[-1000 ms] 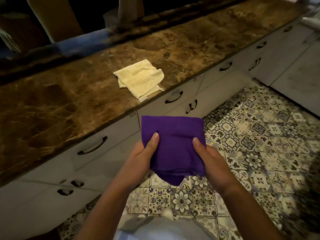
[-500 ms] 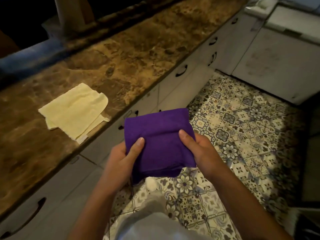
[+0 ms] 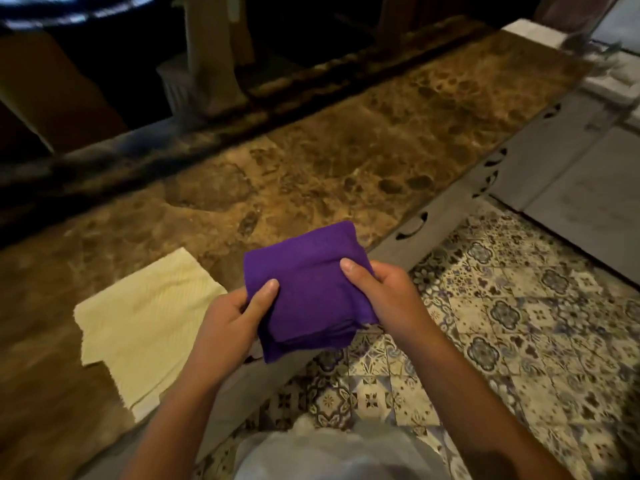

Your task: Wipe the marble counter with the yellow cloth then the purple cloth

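I hold a folded purple cloth [image 3: 308,289] in front of me, at the counter's front edge. My left hand [image 3: 232,317] grips its left side with the thumb on top. My right hand [image 3: 384,292] grips its right side the same way. The brown marble counter [image 3: 346,174] runs from lower left to upper right. The yellow cloth [image 3: 145,320] lies flat on the counter near its front edge, to the left of my left hand, partly hidden by my forearm.
White drawers with dark handles [image 3: 412,230] sit under the counter. Patterned floor tiles [image 3: 502,323] spread to the right. A pale upright object [image 3: 207,64] stands behind the counter's back ledge. White cabinets [image 3: 588,188] close off the far right.
The view has swung along the counter, so the yellow cloth now sits at lower left. The purple cloth has come up over the counter's front edge, still held in both hands.
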A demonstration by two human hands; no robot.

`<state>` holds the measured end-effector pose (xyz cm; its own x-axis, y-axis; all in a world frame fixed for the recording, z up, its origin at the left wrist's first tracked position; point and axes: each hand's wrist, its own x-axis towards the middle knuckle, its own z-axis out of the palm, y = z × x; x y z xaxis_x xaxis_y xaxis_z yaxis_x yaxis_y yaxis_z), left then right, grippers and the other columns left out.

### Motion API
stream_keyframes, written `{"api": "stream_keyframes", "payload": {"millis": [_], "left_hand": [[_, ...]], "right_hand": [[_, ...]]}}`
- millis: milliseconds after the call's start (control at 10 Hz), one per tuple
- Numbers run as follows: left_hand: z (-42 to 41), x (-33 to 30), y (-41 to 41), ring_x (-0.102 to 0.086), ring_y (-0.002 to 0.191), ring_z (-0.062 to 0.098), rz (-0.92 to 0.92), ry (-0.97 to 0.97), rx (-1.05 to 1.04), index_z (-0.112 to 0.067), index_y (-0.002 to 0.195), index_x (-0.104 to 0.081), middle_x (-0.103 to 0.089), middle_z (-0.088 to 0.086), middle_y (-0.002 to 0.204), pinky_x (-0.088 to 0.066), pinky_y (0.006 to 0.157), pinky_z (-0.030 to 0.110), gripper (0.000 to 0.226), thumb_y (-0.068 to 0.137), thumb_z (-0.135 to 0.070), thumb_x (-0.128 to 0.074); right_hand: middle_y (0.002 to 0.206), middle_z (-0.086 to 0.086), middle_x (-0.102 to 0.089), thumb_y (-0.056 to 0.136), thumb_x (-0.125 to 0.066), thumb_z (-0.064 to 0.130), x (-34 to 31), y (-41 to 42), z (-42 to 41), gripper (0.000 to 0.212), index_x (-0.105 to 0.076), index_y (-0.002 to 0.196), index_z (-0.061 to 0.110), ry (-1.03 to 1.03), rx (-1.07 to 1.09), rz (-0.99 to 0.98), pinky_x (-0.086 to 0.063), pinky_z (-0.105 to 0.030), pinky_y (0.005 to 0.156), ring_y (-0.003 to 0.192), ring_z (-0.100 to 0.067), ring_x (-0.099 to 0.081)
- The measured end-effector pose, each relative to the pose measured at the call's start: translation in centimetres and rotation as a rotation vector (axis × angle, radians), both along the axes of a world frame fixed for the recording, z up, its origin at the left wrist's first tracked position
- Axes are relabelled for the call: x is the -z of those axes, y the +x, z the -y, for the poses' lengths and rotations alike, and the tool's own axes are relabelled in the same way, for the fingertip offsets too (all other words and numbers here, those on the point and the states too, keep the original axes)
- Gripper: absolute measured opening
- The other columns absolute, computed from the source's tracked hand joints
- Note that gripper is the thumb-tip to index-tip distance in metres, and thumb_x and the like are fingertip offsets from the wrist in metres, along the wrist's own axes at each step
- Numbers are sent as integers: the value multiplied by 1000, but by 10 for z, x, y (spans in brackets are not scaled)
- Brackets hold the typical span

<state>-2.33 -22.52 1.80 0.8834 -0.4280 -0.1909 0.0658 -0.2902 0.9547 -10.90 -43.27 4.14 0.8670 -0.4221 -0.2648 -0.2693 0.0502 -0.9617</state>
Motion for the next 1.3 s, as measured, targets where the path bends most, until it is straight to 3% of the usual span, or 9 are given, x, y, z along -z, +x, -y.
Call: {"api": "stream_keyframes", "payload": {"millis": [200, 300, 500, 700, 900, 1000, 1100, 1200, 1300], "left_hand": [[23, 7, 32, -68, 66, -1, 32, 78, -283, -18, 77, -75, -79, -10, 76, -49, 61, 21, 37, 100, -41, -56], [35, 20, 45, -73, 77, 14, 17, 147, -435, -10, 84, -76, -80, 5, 84, -53, 69, 37, 44, 100, -46, -56], [55, 32, 75, -64, 68, 30, 34, 327, -637, 4, 83, -70, -73, 22, 81, -39, 60, 36, 56, 96, -50, -61], [57, 55, 93, -63, 64, 27, 68, 597, -672, -1, 73, -69, -70, 13, 67, -43, 57, 42, 61, 90, -59, -59], [64, 63, 95, -56, 60, 16, 136, 909, -696, -17, 72, -56, -57, -4, 64, -35, 49, 30, 49, 89, -62, -60], [66, 61, 93, -65, 69, 20, 138, 937, -636, -19, 78, -61, -60, -6, 69, -39, 52, 30, 47, 90, -65, -56], [62, 44, 79, -67, 81, 18, 177, 989, -638, -22, 99, -64, -64, -9, 90, -47, 59, 31, 47, 89, -67, -56], [55, 39, 41, -68, 85, 13, 219, 922, -718, -27, 111, -59, -62, -11, 104, -59, 68, 37, 41, 90, -63, -56], [59, 54, -28, -64, 70, 5, 77, 740, -668, -36, 88, -56, -64, -13, 81, -62, 69, 38, 22, 93, -57, -51]], "right_hand": [[98, -5, -82, 97, -65, 34, 23, 89, 32, 24, -80, 96, 15, 44, -283, -38, -59, -34, 86, 96, -21, -77], [90, 2, -82, 98, -65, 28, 36, 129, 41, 20, -79, 92, 16, 68, -483, -87, -59, -24, 76, 84, -9, -76], [77, 5, -77, 94, -70, 28, 68, 201, 62, 19, -78, 80, 19, -132, -665, -116, -50, -30, 73, 71, -9, -67], [68, 1, -70, 83, -77, 44, 83, 232, 60, 27, -77, 79, 17, -601, -710, -58, -43, -32, 60, 69, -21, -64], [61, 8, -53, 82, -69, 60, 84, 231, 60, 47, -55, 64, 20, -921, -683, -82, -33, -33, 55, 67, -21, -54], [64, 4, -60, 83, -66, 63, 83, 232, 63, 47, -61, 68, 19, -922, -711, -101, -37, -32, 55, 71, -23, -60], [86, 5, -66, 87, -60, 59, 74, 220, 67, 37, -68, 88, 23, -957, -628, -64, -49, -34, 69, 84, -21, -64], [88, 8, -60, 91, -61, 41, 61, 189, 70, 18, -65, 89, 24, -947, -519, 134, -46, -33, 67, 80, -14, -58], [69, 9, -60, 92, -62, 31, 63, 124, 62, 20, -60, 73, 26, -676, -751, 202, -46, -34, 60, 65, -8, -56]]}}
